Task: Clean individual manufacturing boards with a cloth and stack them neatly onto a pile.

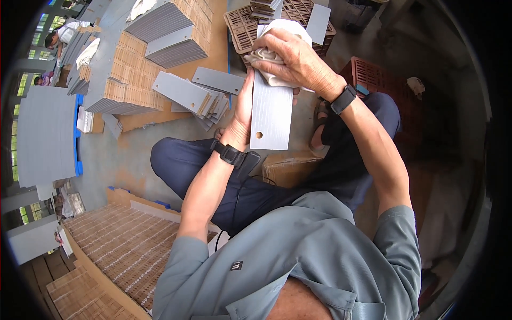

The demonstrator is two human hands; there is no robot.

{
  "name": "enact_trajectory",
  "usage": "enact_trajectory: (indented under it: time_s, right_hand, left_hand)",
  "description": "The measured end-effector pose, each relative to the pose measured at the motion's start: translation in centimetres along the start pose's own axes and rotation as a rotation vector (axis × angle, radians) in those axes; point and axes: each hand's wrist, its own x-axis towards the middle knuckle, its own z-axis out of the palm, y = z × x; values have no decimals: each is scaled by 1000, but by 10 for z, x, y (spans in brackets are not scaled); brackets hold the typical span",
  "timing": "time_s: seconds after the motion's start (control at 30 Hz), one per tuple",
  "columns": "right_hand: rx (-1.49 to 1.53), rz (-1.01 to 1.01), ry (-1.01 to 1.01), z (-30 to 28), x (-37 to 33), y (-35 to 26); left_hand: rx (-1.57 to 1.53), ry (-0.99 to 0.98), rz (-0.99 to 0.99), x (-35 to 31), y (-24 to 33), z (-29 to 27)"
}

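Observation:
A grey board (271,117) with a round hole near its close end is held up in front of me. My left hand (246,109) grips it from the left edge, fingers behind it and tips showing at the right edge. Bunched in my right hand (290,56) is a white cloth (285,29), pressed against the far part of the board, which it partly hides. Left of my hands, a loose pile of similar grey boards (184,93) lies fanned on the floor.
Tall stacks of grey boards (170,45) stand at the far left. A brown plastic crate (242,29) ahead carries more boards. A reddish crate (368,74) sits beyond my right knee, a cardboard box (288,169) between my legs. At the left edge, two people are visible.

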Motion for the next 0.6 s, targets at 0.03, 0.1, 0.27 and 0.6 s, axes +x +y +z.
enact_trajectory:
  time_s: [0.03,0.1,0.27,0.6]
  right_hand:
    - [66,17,-39,6,-7,-11]
    - [231,67,-146,15,-27,-32]
    - [614,41,-373,27,-89,-107]
    - [698,673,-819,-132,-195,-163]
  left_hand:
    - [27,15,40,0,0,-7]
    - [86,134,81,-2,6,-1]
    - [36,102,213,3,29,-9]
    - [-31,-56,221,26,27,2]
